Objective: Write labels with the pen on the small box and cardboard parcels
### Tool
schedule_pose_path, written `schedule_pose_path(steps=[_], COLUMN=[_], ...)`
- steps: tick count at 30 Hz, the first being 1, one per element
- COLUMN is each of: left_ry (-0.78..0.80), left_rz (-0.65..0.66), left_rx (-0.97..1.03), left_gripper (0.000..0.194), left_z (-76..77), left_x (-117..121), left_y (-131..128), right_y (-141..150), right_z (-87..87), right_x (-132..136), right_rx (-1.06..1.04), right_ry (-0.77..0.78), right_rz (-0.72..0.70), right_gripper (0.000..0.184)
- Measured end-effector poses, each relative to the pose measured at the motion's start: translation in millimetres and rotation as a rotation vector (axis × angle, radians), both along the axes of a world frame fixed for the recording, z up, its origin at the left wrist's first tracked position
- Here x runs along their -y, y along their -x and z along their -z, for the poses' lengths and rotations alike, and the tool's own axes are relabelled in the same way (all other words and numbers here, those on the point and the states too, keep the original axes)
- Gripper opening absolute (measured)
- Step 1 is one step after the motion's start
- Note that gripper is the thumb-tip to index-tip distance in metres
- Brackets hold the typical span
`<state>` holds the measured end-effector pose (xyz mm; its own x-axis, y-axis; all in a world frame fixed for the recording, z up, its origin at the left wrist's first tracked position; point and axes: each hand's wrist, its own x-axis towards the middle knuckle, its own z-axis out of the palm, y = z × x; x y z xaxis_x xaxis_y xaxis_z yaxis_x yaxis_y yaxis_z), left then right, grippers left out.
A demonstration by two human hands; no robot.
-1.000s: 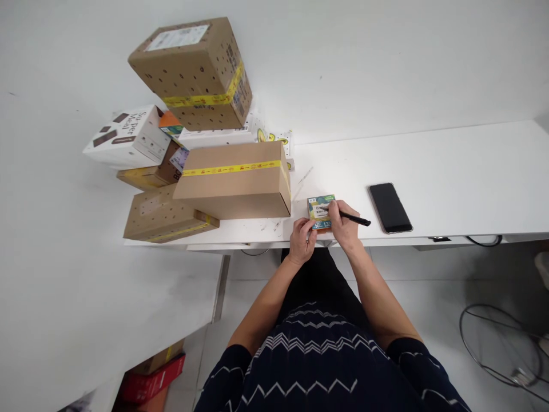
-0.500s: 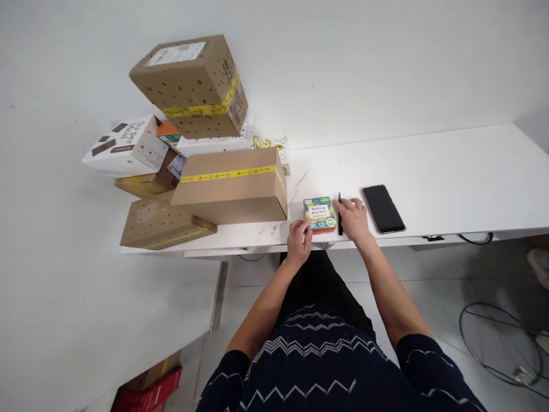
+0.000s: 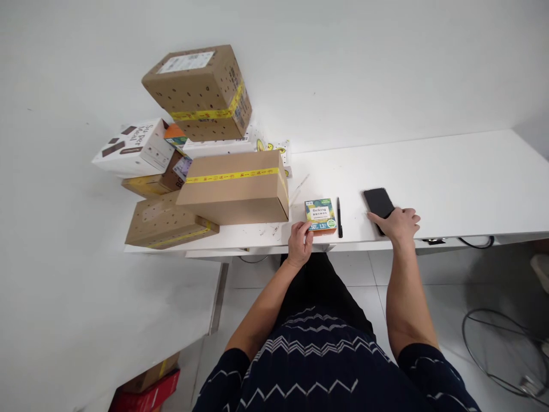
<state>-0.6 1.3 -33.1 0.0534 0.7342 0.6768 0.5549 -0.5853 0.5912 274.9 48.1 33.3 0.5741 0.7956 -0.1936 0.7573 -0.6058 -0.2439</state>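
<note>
A small green and yellow card box [image 3: 321, 214] labelled "Binking" lies at the table's front edge. At its lower left corner, my left hand [image 3: 299, 245] has curled fingers and the thumb against the box. Just right of the box lies a black pen [image 3: 339, 217], with no hand on it. My right hand [image 3: 401, 225] reaches across the lower part of a black smartphone [image 3: 377, 203], thumb by its left edge and fingers spread past its right side. The phone rests flat on the table; part of it is hidden under that hand.
Cardboard boxes with yellow tape are stacked at the left, one large box [image 3: 234, 194] close to the small box. A white "Super Meal" box [image 3: 137, 149] stands farther left. A cable [image 3: 478, 242] hangs at the front edge, another [image 3: 493, 320] coils on the floor.
My right hand has left the pen's side and moved right onto the phone. The pen now lies uncovered. My left hand stays at the small box.
</note>
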Motion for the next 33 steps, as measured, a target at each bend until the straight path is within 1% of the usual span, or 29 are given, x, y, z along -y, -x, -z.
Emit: schedule_pose_path(steps=[2,6,9,11,13,15,17,19,20,24,26,28,30,33], left_ry=[0.005,0.019,0.012,0.005,0.008,0.012,0.013,0.011,0.011,0.024,0.03,0.029,0.022,0.01], left_rz=[-0.001,-0.005,-0.001,0.002,-0.003,-0.013,-0.02,-0.014,-0.008,-0.002,-0.012,-0.014,-0.012,-0.03], left_rx=[0.003,-0.007,-0.006,-0.006,-0.014,-0.027,-0.029,-0.02,-0.014,-0.014,-0.013,-0.007,-0.002,-0.015], left_gripper=[0.031,0.032,0.032,0.031,0.031,0.032,0.032,0.032,0.032,0.032,0.032,0.032,0.032,0.031], left_z=[0.3,-0.2,-0.7,-0.7,-0.5,-0.3,-0.1,-0.1,-0.2,0.1,0.6,1.0,1.3,1.4], left_x=[0,1,1,1,1,1,1,1,1,2,2,1,1,0], left_y=[0,1,2,2,2,2,1,2,2,2,2,1,1,0], right_y=[2,13,14,8,-1,-10,-14,-15,-13,-2,7,18,30,50], right_z=[-3.1,-13.4,-21.7,-24.5,-24.5,-22.6,-20.4,-18.8,-18.1,-13.3,-9.9,-8.2,-10.1,-20.1], right_x=[-3,-3,0,1,0,0,2,7,11,37,54,70,84,98], right_rx=[0.005,0.015,0.007,0.003,-0.038,-0.117,-0.214,-0.344,-0.442,-0.977,-1.202,-1.375,-1.533,-1.751], right_ry=[0.033,0.01,0.039,0.054,0.052,0.044,0.02,-0.046,-0.094,-0.331,-0.423,-0.471,-0.486,-0.444], right_rz=[0.002,0.034,0.001,-0.04,-0.111,-0.187,-0.207,-0.158,-0.118,0.04,0.051,0.016,-0.021,-0.014], right_gripper=[0.082,0.086,0.081,0.073,0.06,0.045,0.036,0.033,0.034,0.049,0.056,0.057,0.056,0.064])
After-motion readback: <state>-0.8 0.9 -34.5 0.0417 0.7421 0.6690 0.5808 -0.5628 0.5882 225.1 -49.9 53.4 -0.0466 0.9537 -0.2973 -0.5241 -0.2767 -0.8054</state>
